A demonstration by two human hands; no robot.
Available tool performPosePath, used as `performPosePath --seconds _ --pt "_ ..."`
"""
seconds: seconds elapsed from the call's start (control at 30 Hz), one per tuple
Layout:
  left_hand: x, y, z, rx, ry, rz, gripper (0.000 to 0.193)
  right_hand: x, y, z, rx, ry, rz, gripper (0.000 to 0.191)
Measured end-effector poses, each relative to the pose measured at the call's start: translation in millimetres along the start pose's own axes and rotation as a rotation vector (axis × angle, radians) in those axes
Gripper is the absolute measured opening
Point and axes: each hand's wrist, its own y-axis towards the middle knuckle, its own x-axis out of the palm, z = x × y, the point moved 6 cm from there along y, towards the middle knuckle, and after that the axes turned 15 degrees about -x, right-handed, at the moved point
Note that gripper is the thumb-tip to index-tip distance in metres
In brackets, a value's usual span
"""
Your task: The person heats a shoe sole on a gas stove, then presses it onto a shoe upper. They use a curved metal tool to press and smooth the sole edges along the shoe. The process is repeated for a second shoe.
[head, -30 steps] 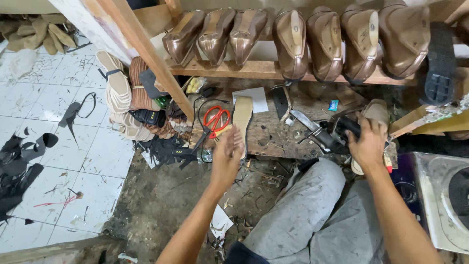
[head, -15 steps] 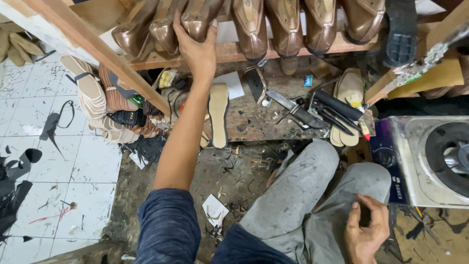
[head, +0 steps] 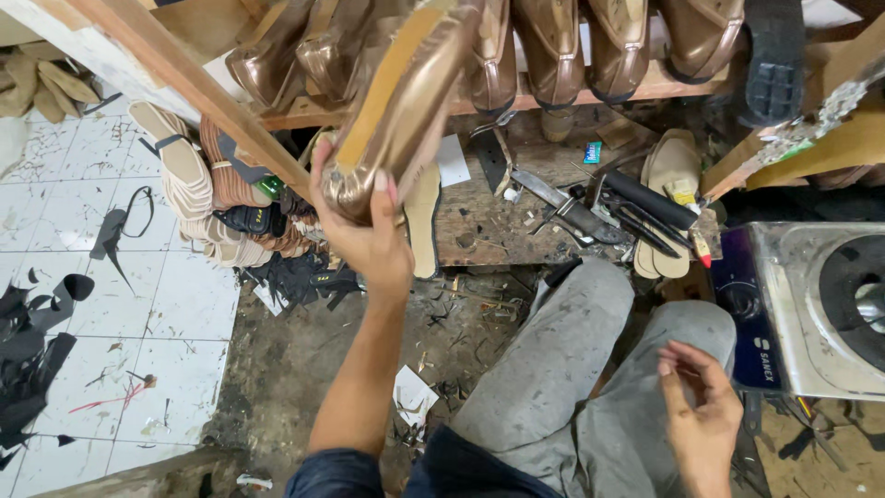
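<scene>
Left hand (head: pixel 369 235) has come off the wooden shelf (head: pixel 572 97) since half a second ago, now gripping a bronze glossy shoe on its last (head: pixel 401 106), long axis tilted up and away, sole edge facing camera. Right hand (head: pixel 701 410) rests empty, fingers loosely curled, over the grey trouser knee (head: pixel 590 369), well apart.

Head-worn view, steeply down, close.

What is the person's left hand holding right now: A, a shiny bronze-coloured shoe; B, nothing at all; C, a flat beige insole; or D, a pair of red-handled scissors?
A: the left hand is closed around a shiny bronze-coloured shoe, lifted up in front of the wooden shelf, while the right hand is empty.
</scene>
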Motion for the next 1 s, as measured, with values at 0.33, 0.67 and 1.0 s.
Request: performPosePath --seconds 0.33,0.67,1.0 --pt "34.1 -145.0 -11.1 -0.407 0.064 -0.565 0.071 68.6 41.0 -94.3 0.262 1.076 -0.167 0.082" --pt "46.7 -225.5 -55.6 -0.493 0.111 -0.891 0.087 27.2 27.0 -46.4 0.311 0.688 0.19 0.077" --pt "110.7 -201.4 -93.0 -0.799 0.048 -0.976 0.067 24.3 13.6 -75.7 -0.083 0.007 -0.307 0.099"
